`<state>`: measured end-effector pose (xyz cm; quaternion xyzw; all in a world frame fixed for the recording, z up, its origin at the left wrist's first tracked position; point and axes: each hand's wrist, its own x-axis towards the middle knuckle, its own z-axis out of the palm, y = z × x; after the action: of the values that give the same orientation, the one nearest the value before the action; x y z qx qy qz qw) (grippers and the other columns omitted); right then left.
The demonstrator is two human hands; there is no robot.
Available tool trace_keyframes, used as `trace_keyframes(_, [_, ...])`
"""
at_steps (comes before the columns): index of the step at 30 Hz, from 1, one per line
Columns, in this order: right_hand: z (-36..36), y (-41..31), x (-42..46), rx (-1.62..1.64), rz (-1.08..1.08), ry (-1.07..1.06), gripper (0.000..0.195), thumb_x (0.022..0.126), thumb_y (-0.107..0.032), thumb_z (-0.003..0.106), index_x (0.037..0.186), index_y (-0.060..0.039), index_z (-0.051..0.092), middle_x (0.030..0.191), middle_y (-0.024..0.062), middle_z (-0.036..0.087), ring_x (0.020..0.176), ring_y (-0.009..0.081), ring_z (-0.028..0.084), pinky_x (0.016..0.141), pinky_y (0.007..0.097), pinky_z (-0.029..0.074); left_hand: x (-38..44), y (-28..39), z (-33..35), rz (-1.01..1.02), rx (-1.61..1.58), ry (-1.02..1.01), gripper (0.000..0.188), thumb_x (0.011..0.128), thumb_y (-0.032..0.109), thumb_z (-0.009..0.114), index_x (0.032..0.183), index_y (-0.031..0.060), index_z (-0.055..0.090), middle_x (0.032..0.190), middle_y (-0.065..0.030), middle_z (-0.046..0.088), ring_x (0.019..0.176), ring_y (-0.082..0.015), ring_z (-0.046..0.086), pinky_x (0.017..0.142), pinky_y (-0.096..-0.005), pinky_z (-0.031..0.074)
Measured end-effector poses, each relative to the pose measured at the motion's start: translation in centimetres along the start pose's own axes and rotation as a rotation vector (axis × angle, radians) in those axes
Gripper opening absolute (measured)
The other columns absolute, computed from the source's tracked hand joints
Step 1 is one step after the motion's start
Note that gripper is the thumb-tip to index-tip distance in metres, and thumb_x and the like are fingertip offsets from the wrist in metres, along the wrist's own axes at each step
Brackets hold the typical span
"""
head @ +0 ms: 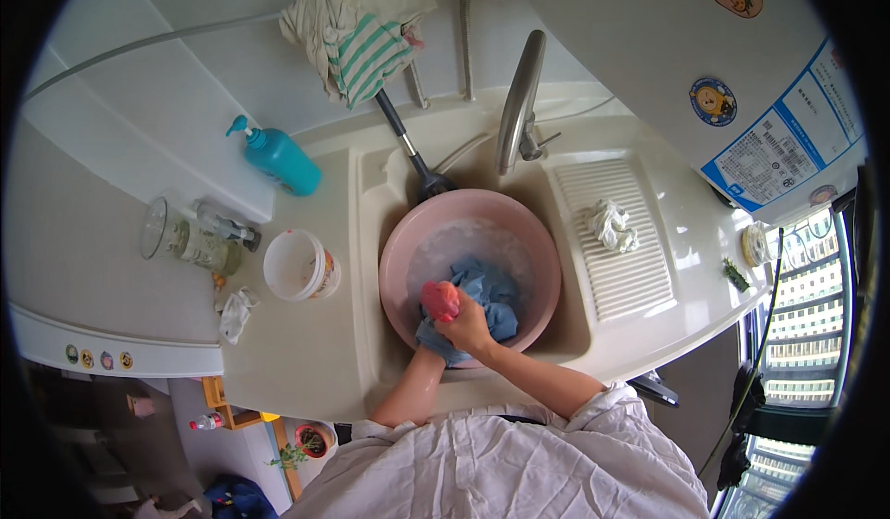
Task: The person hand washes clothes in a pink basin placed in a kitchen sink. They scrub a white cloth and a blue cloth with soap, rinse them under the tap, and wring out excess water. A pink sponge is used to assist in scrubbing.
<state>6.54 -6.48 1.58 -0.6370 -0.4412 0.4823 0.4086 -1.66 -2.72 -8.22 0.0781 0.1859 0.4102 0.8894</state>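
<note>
A pink plastic basin (pixel 469 199) stands in the sink, holding cloudy, sudsy water and a wet blue cloth (pixel 487 286). My right hand (pixel 467 324) grips a red-and-pink rounded object (pixel 440 301), possibly a soap bar or a scrubber, above the cloth. Part of the blue fabric wraps over my left hand (pixel 432 356) at the basin's near rim. Only the wrist side of that hand shows; its fingers are hidden under the cloth, just below the red-and-pink object.
Left of the sink (pixel 368 296) stand a white bucket (pixel 286 262), a teal pump bottle (pixel 284 161) and a glass jar (pixel 198 244). A metal faucet (pixel 521 102) rises behind the basin. On the ribbed drainboard (pixel 626 289) lies a crumpled white cloth (pixel 612 226). A dark-handled utensil (pixel 410 147) leans behind.
</note>
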Motion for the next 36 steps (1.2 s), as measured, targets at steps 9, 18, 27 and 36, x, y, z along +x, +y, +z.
trace_keyframes(9, [-4.0, -2.2, 1.1, -0.097, -0.392, 0.355, 0.05, 0.069, -0.009, 0.077, 0.114, -0.0023, 0.057, 0.099, 0.0158, 0.061, 0.087, 0.0322, 0.061, 0.08, 0.0371, 0.049, -0.7, 0.7, 2.0, 0.025, 0.023, 0.002, 0.031, 0.097, 0.038, 0.04, 0.112, 0.0125, 0.049, 0.108, -0.0049, 0.051, 0.1, -0.0188, 0.049, 0.088, -0.033, 0.04])
trace_keyframes(18, [-2.8, 3.2, 5.7, -0.567, -0.342, 0.521, 0.025, 0.072, -0.007, 0.062, 0.096, -0.0061, 0.059, 0.1, 0.0176, 0.059, 0.091, 0.0387, 0.058, 0.082, 0.0498, 0.048, -1.1, -1.1, 8.3, 0.117, 0.155, 0.017, 0.041, 0.1, 0.04, 0.036, 0.128, 0.0115, 0.046, 0.125, -0.0043, 0.05, 0.117, -0.0174, 0.047, 0.103, -0.0316, 0.036])
trace_keyframes(27, [-2.0, 3.3, 1.7, -0.576, -0.727, 0.281, 0.023, 0.07, -0.01, 0.069, 0.09, -0.0098, 0.059, 0.096, 0.0094, 0.06, 0.081, 0.0281, 0.062, 0.065, 0.0378, 0.054, -0.1, -1.8, 3.4, 0.026, -0.218, -0.132, 0.031, 0.102, 0.027, 0.04, 0.127, 0.0099, 0.043, 0.125, -0.0043, 0.047, 0.119, -0.0174, 0.046, 0.106, -0.029, 0.032])
trace_keyframes(36, [-1.0, 0.5, -0.2, -0.57, -0.781, 0.214, 0.029, 0.069, -0.01, 0.07, 0.097, -0.0076, 0.061, 0.102, 0.0124, 0.063, 0.09, 0.0309, 0.062, 0.071, 0.0392, 0.054, 0.9, -6.0, 0.5, 0.584, -0.371, -0.36, 0.025, 0.1, 0.023, 0.04, 0.118, 0.0085, 0.047, 0.113, -0.0056, 0.05, 0.108, -0.0179, 0.049, 0.098, -0.0283, 0.036])
